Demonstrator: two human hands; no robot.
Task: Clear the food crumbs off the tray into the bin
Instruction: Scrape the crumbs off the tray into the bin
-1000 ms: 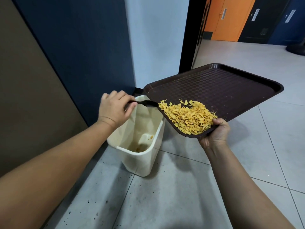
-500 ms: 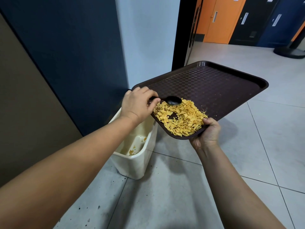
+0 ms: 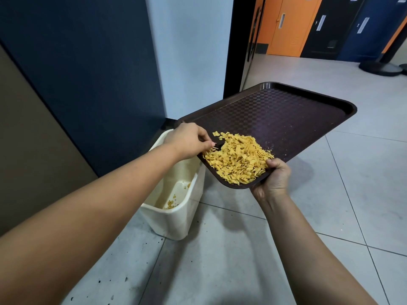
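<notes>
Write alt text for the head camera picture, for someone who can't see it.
A person's right hand holds a tilted brown tray over a white bin, while the left hand works a dark spoon, mostly hidden, in a pile of yellow crumbs at the tray's low corner. A few crumbs lie in the bin.

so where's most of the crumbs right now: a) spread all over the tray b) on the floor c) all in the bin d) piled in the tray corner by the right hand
d: the crumbs sit heaped in the tray corner beside the right hand.
</notes>
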